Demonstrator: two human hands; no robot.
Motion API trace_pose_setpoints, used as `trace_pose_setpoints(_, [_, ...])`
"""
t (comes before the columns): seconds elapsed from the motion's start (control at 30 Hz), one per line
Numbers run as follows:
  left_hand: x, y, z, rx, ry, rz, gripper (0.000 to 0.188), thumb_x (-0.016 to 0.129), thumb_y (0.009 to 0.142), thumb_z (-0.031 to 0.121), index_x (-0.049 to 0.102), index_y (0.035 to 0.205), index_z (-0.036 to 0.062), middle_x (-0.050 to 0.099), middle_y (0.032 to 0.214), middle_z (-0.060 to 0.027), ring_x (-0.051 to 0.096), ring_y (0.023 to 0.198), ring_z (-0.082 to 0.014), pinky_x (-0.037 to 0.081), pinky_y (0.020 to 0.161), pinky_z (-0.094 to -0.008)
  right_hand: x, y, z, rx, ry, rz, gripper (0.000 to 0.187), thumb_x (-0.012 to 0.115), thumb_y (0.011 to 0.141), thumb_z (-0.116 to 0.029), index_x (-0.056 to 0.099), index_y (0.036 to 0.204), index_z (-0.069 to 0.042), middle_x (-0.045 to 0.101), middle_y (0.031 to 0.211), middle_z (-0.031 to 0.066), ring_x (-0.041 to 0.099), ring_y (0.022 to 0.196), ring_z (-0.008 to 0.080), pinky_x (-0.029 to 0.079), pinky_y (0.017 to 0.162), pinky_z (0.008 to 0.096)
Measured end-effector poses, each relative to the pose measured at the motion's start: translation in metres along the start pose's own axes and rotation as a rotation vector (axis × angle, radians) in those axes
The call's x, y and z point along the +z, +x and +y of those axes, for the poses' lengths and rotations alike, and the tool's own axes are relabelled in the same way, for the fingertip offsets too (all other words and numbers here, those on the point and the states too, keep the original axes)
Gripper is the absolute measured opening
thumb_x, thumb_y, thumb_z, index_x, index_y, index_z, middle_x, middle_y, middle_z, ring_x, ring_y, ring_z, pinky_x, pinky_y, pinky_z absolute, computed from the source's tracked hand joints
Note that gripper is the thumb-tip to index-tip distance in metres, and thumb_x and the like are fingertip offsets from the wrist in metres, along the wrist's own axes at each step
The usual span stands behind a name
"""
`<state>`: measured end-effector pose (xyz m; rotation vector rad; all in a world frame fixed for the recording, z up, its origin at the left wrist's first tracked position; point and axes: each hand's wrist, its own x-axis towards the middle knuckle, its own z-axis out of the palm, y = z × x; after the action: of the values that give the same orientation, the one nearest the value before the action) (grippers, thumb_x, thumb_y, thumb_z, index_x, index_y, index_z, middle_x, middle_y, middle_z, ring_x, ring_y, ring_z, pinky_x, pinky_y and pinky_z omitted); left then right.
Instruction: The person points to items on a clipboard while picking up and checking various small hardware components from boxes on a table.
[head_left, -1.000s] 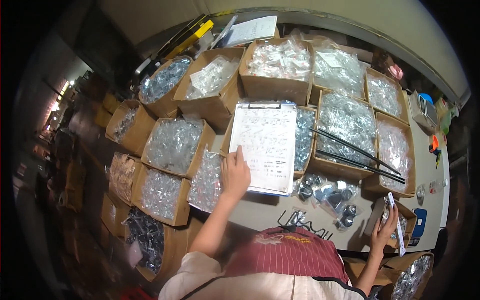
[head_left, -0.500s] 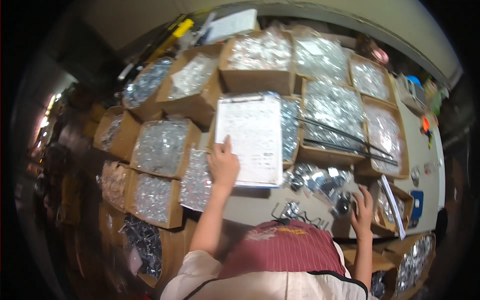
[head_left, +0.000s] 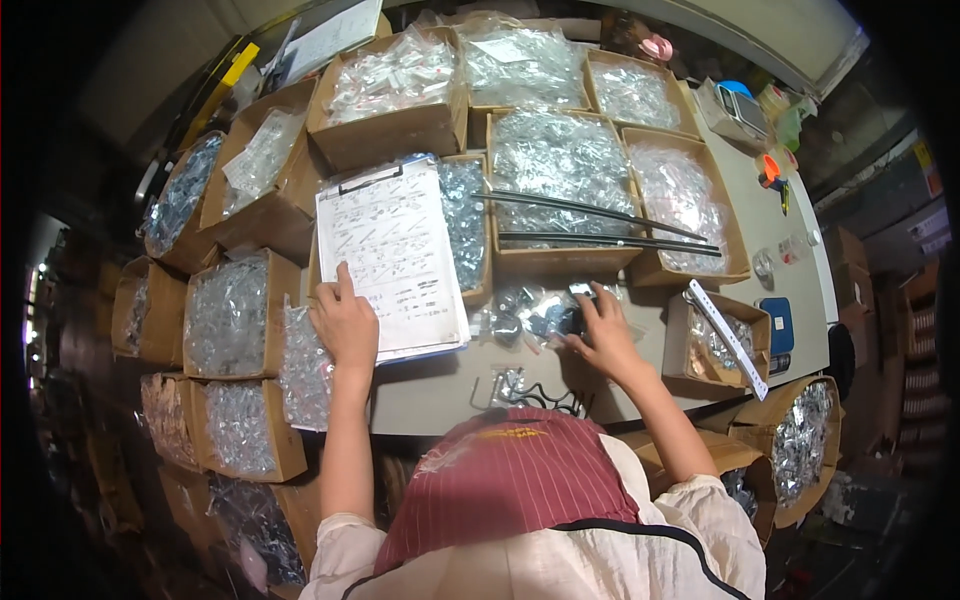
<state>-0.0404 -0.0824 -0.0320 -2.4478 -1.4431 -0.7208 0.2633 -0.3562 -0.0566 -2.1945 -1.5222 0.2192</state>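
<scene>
My left hand (head_left: 346, 324) lies on the left edge of a clipboard (head_left: 463, 343), its index finger stretched onto a sheet of handwritten paper (head_left: 400, 255). The clipboard rests tilted across the boxes. My right hand (head_left: 608, 335) reaches over clear plastic bags (head_left: 515, 310) holding dark parts, to the right of the clipboard. Its fingers are apart, with the fingertips touching a dark part (head_left: 572, 318); no firm grip shows. Nearer the table's front edge lie several bent black rods (head_left: 545, 398) and a small bag of shiny pieces (head_left: 511, 384).
Open cardboard boxes (head_left: 390, 140) full of small clear bags crowd the table. Two long black rods (head_left: 610, 240) lie across boxes. A white perforated strip (head_left: 725, 340) leans over a small box at right. Beside it is a blue box-shaped item (head_left: 774, 325). A head in a maroon striped cap (head_left: 500, 480) shows below.
The whole view has shifted, so the table appears further left. My right hand has moved left onto the bags of dark parts. My left index finger stays on the paper.
</scene>
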Motion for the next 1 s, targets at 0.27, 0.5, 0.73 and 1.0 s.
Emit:
trace_pose_setpoints(0.27, [-0.004, -0.003, -0.002, -0.019, 0.017, 0.007, 0.055, 0.059, 0.082, 0.009, 0.056, 0.136, 0.0088, 0.051, 0.099, -0.0105, 0.053, 0.091, -0.0271, 0.039, 0.082, -0.0441, 0.035, 0.026, -0.055, -0.282, -0.156, -0.004, 0.060, 0.075, 0.081, -0.034, 0.053, 0.127, 0.000, 0.058, 0.111, 0.0193, 0.054, 0.109, 0.0350, 0.040, 0.096, 0.0497])
trace_pose_setpoints(0.5, [0.000, -0.001, 0.002, 0.015, 0.015, 0.015, 0.055, 0.061, 0.080, 0.010, 0.055, 0.135, 0.0084, 0.050, 0.099, -0.0117, 0.054, 0.088, -0.0279, 0.039, 0.080, -0.0430, 0.068, 0.049, -0.057, -0.313, 0.036, -0.008, 0.052, 0.069, 0.083, -0.030, 0.055, 0.122, 0.001, 0.065, 0.101, 0.0204, 0.063, 0.095, 0.0345, 0.046, 0.090, 0.0431])
trace_pose_setpoints(0.73, [-0.008, -0.001, -0.002, -0.016, 0.009, 0.001, 0.056, 0.060, 0.081, 0.008, 0.054, 0.137, 0.0091, 0.050, 0.098, -0.0104, 0.053, 0.089, -0.0259, 0.037, 0.080, -0.0411, -0.064, 0.016, -0.017, 0.336, 0.965, 0.341, 0.040, 0.062, 0.088, -0.021, 0.063, 0.125, -0.003, 0.064, 0.107, 0.0033, 0.060, 0.090, 0.0119, 0.049, 0.079, 0.0269])
trace_pose_setpoints(1.0, [-0.009, 0.001, 0.004, -0.035, -0.035, -0.020, 0.056, 0.057, 0.082, 0.006, 0.052, 0.139, 0.0053, 0.049, 0.099, -0.0114, 0.053, 0.092, -0.0262, 0.038, 0.083, -0.0423, -0.149, -0.096, 0.137, 0.544, -0.410, 0.667, 0.047, 0.065, 0.095, -0.031, 0.059, 0.133, -0.004, 0.062, 0.123, 0.0240, 0.060, 0.108, 0.0394, 0.047, 0.095, 0.0452])
